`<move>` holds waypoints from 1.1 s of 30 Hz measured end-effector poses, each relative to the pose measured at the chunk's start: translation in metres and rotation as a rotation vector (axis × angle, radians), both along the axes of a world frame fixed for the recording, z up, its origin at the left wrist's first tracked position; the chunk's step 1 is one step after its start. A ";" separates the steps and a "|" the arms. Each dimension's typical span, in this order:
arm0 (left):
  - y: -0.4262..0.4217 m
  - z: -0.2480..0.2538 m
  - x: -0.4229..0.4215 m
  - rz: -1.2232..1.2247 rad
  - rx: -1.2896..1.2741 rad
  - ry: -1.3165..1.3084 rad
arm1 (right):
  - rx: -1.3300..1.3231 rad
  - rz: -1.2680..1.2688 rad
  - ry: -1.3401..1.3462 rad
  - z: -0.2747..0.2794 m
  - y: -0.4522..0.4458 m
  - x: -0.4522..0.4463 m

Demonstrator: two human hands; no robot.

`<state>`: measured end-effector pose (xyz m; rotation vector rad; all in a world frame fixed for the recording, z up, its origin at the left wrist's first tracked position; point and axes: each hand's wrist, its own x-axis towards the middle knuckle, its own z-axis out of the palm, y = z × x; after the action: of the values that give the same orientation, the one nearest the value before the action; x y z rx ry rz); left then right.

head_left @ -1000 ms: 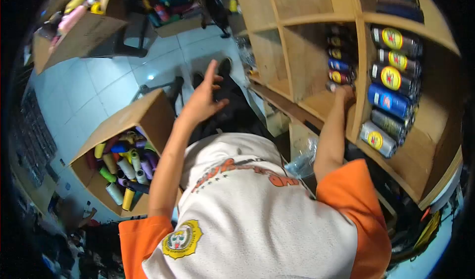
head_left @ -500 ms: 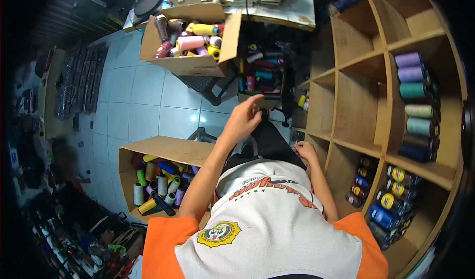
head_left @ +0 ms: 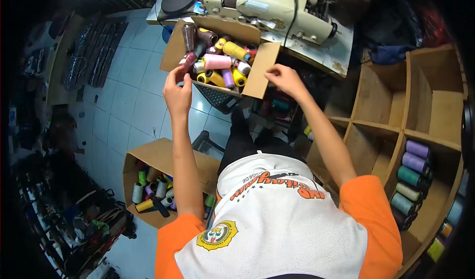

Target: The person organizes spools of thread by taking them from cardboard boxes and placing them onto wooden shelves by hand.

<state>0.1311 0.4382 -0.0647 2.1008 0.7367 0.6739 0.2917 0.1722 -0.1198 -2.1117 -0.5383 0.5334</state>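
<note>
An open cardboard box [head_left: 256,73] packed with thread spools stands in front of me on a dark stool [head_left: 216,99]. At its near left corner is my left hand [head_left: 177,93], its fingers curled over the edge and thumb apart, right beside a dark red spool [head_left: 188,60]. Whether the fingertips touch that spool is hard to see. My right hand [head_left: 287,81] pinches the outer edge of the box's right flap. Pink [head_left: 216,61], yellow [head_left: 236,50] and purple [head_left: 227,78] spools lie jumbled inside.
Behind the box, a sewing machine [head_left: 277,11] stands on a table [head_left: 321,51]. A second cardboard box [head_left: 170,149] of spools lies at lower left. To the right, a wooden cubby shelf [head_left: 378,126] holds rows of spools [head_left: 414,175]. A chair or stool part [head_left: 205,143] is near my legs.
Both hands have reached forward to the spool box, the left to its near left corner and the right from beside the shelf to its right flap. The view has shifted.
</note>
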 end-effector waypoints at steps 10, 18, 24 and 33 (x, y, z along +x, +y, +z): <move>0.092 -0.094 0.120 -0.251 0.437 1.014 | -0.565 -0.158 -0.103 -0.056 0.135 0.017; 0.096 -0.112 0.130 -0.186 0.473 1.107 | -0.627 -0.137 -0.086 -0.057 0.133 0.008; 0.115 -0.075 0.124 -0.436 -0.084 0.548 | -0.605 -0.066 -0.173 -0.062 0.133 -0.004; 0.134 -0.089 0.161 -0.391 -0.085 0.580 | -0.470 -0.236 -0.054 -0.039 0.120 -0.001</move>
<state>0.2924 0.5722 -0.1540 2.2855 0.6084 -0.1887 0.2912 0.2925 -0.1583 -2.5987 -0.1955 0.5018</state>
